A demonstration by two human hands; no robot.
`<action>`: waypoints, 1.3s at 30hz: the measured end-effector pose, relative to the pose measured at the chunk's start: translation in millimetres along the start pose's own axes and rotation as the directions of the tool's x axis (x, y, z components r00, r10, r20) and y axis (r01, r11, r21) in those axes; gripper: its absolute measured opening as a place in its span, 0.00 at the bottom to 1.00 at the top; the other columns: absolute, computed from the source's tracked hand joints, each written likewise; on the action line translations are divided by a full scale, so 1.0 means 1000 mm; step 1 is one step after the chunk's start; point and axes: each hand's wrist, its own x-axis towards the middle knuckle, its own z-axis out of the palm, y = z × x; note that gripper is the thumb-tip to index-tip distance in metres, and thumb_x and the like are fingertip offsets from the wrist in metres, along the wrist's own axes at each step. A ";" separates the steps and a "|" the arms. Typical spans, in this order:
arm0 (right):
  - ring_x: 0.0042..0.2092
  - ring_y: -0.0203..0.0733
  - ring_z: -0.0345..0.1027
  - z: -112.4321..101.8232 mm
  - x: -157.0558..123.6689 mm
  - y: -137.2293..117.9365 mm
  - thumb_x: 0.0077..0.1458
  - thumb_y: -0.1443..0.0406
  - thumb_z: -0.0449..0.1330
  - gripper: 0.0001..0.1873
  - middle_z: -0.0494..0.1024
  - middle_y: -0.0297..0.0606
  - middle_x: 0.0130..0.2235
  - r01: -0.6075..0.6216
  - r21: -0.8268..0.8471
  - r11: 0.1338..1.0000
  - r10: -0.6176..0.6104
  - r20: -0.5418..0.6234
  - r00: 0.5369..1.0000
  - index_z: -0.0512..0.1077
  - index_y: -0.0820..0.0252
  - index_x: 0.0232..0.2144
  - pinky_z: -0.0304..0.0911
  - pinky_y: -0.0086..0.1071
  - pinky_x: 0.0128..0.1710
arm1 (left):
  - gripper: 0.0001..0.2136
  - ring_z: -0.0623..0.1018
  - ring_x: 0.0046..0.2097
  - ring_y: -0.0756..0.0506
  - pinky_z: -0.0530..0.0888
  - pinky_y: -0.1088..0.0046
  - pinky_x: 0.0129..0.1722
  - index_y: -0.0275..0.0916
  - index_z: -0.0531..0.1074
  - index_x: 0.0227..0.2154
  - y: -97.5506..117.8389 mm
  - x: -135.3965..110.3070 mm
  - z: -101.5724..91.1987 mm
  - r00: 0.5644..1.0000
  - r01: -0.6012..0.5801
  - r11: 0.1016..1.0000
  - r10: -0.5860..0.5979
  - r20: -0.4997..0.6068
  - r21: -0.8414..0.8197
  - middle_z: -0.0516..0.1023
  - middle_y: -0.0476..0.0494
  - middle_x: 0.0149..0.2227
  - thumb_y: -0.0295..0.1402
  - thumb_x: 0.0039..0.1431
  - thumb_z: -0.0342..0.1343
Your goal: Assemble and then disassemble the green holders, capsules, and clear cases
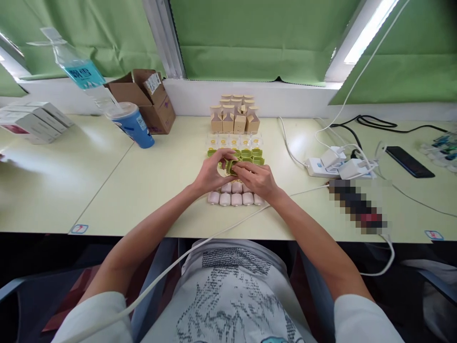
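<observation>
A small green case (232,166) is held up between both hands above the middle of the table. My left hand (213,171) grips its left side between thumb and fingers. My right hand (256,179) has its fingertips at the right side and inside of the case. More green cases with raised lids (257,157) stand in rows just behind, partly hidden by the hands. In front and below lie rows of pale pinkish rounded cases (236,199). Beyond the green ones is a row of clear plastic pieces with yellow centres (234,141).
Small open cardboard boxes (228,123) stand at the back. A brown carton (157,107), a blue cup (135,128) and a tilted bottle (80,69) are left. White boxes (35,121) lie farther left. At right are a power strip (317,167) and a phone (410,161); a white cable (185,257) crosses my arms.
</observation>
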 end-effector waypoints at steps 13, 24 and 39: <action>0.46 0.50 0.90 0.004 0.004 -0.003 0.77 0.58 0.64 0.13 0.93 0.38 0.46 -0.104 0.207 0.973 0.135 -0.140 0.981 0.90 0.46 0.45 0.85 0.40 0.41 | 0.35 0.79 0.40 0.45 0.78 0.66 0.41 0.41 0.79 0.51 0.000 0.003 -0.005 0.993 0.119 0.977 -0.121 -0.001 -0.175 0.85 0.39 0.46 0.55 0.47 0.84; 0.39 0.44 0.88 0.008 0.005 -0.004 0.76 0.64 0.64 0.12 0.92 0.38 0.43 -0.040 0.130 0.991 0.063 -0.179 0.982 0.89 0.49 0.43 0.78 0.34 0.31 | 0.30 0.78 0.36 0.47 0.80 0.67 0.40 0.42 0.80 0.51 -0.001 -0.001 -0.003 1.000 0.023 1.000 -0.023 -0.017 -0.007 0.86 0.41 0.45 0.54 0.53 0.82; 0.36 0.41 0.87 0.008 0.007 -0.003 0.75 0.67 0.65 0.10 0.92 0.37 0.41 0.031 0.117 0.993 -0.006 -0.212 0.977 0.88 0.52 0.43 0.79 0.31 0.32 | 0.35 0.82 0.42 0.45 0.81 0.69 0.41 0.40 0.81 0.48 -0.005 0.003 -0.007 0.987 0.158 0.950 -0.152 0.044 -0.268 0.85 0.40 0.45 0.48 0.40 0.88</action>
